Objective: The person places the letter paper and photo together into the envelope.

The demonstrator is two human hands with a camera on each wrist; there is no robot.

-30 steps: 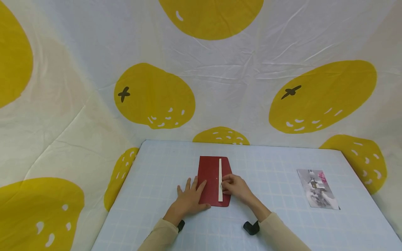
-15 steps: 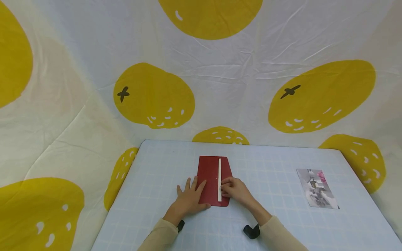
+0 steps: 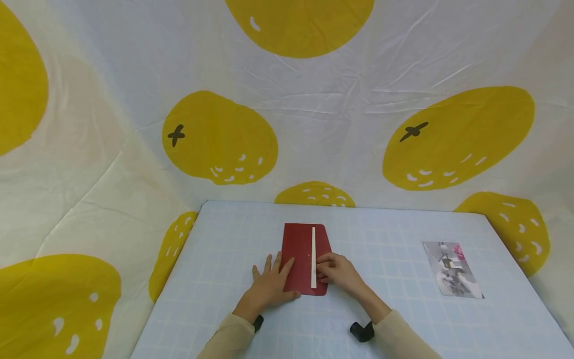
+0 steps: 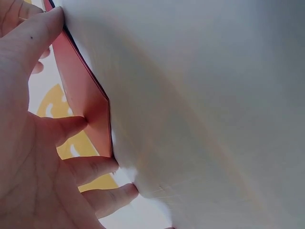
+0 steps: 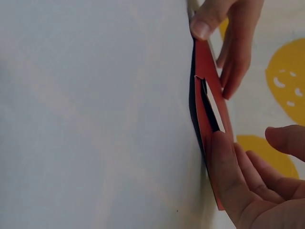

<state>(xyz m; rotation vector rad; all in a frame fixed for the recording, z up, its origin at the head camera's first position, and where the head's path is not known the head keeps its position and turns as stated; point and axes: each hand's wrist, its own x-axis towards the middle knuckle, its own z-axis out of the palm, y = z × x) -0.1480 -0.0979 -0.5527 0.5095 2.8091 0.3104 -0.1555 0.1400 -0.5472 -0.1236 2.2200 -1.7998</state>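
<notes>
right sleeve (image 3: 405,339): nudged a hair outward since half a second ago, black band (image 3: 362,331) along with it; otherwise barely anything budged that we can see.

left sleeve (image 3: 228,336): comes in from the near side, angled, so we get a clear look between the arms.

left hand (image 3: 268,288): spread wide, not gripping anything. Thumb's at the near edge of the red envelope (image 3: 296,239), index finger on top, outer fingers out on the table (image 3: 233,229). Looks to us like it's pinning a light thing so it can't skate around.

right hand (image 3: 339,270): fingers bunched and curled, tips right by the white strip (image 3: 314,254). We can't tell if they're actually pinching it or the red edge. Our guess is something that thin just needs fingertips.

red envelope: lying on the table between both hands, tapered side to the right. Long sides run away from us, which we figure keeps its length in easy reach.

white strip: lengthwise along the envelope's right part.

picture card (image 3: 453,269): well off to the right, slightly askew, untouched; we'd say parked out of the way.

patterned cloth (image 3: 327,144): hangs behind everything, yellow fruit prints, presumably a backdrop.
</notes>
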